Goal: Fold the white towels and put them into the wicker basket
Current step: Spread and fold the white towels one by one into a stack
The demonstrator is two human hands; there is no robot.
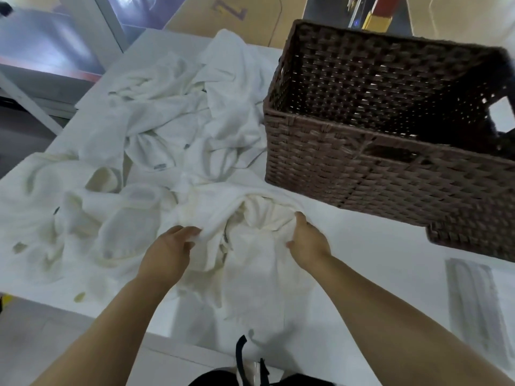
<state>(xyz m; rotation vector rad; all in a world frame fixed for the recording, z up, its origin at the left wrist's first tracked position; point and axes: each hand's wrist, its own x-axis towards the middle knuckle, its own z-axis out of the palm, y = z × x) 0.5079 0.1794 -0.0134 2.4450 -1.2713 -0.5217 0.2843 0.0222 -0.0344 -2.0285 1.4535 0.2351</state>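
A crumpled white towel lies at the near edge of the white table, part of it hanging over the front. My left hand pinches its left side, and my right hand grips its right side. A heap of several more white towels spreads over the left and back of the table. The dark brown wicker basket stands at the right; no towel shows inside it.
A grey flat strip lies on the table at the near right. Tan cardboard lies beyond the far edge, with red and yellow objects behind the basket. The table's left edge drops to the floor.
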